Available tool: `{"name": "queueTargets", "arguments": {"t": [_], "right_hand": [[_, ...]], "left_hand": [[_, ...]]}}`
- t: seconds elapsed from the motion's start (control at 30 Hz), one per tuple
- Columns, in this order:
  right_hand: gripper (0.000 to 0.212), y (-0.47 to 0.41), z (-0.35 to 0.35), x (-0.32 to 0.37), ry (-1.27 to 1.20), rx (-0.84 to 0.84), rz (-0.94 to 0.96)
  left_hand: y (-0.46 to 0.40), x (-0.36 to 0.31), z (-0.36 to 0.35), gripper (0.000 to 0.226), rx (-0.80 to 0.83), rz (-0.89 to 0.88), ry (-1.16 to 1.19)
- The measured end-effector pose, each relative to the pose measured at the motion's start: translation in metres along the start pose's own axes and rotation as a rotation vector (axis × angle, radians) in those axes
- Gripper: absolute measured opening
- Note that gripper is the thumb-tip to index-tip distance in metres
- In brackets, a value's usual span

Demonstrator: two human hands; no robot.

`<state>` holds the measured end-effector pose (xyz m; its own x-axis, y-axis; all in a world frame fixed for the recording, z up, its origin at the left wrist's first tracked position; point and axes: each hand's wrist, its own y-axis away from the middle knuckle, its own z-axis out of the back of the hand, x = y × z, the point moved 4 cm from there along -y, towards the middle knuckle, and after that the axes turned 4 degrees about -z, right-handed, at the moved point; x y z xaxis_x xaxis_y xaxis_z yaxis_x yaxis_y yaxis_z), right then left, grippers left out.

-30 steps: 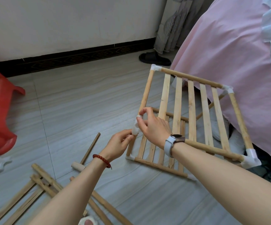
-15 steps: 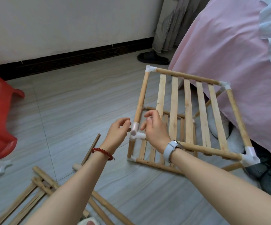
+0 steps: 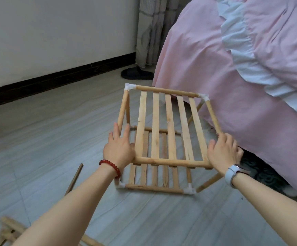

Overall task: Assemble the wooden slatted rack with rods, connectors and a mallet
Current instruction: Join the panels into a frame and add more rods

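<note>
Pink bedspread [image 3: 215,86] takes up the right side, with a white sheet [image 3: 250,55] bunched on top. A dark slipper [image 3: 137,74] sits by the patterned curtain [image 3: 151,29], along the black skirting board [image 3: 55,77] on the grey tiled floor [image 3: 46,139].

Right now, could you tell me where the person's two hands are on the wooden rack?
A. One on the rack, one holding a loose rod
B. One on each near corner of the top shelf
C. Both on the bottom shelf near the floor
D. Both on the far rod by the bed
B: the left hand covers the near left corner of the rack's top shelf, and the right hand covers the near right corner.
</note>
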<state>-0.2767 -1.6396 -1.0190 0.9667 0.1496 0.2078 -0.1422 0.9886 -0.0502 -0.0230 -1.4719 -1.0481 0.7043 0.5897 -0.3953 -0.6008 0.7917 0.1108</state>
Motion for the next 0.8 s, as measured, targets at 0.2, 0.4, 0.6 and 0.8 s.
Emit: {"name": "queueTargets", "arguments": {"t": [0.2, 0.4, 0.6, 0.8], "right_hand": [[0.042, -0.009, -0.005, -0.029, -0.166, 0.237, -0.26], [0.045, 0.019, 0.002, -0.064, -0.111, 0.308, -0.21], [0.047, 0.049, 0.007, -0.08, 0.006, 0.274, -0.098], [0.047, 0.047, 0.0, -0.089, -0.07, 0.255, -0.117]], "left_hand": [[0.014, 0.011, 0.0, 0.052, 0.005, 0.096, 0.042], [0.061, 0.007, -0.001, 0.045, 0.005, 0.184, 0.012], [0.105, 0.013, -0.01, 0.046, -0.036, 0.232, -0.042], [0.109, 0.006, -0.014, 0.044, -0.087, 0.252, -0.071]]}}
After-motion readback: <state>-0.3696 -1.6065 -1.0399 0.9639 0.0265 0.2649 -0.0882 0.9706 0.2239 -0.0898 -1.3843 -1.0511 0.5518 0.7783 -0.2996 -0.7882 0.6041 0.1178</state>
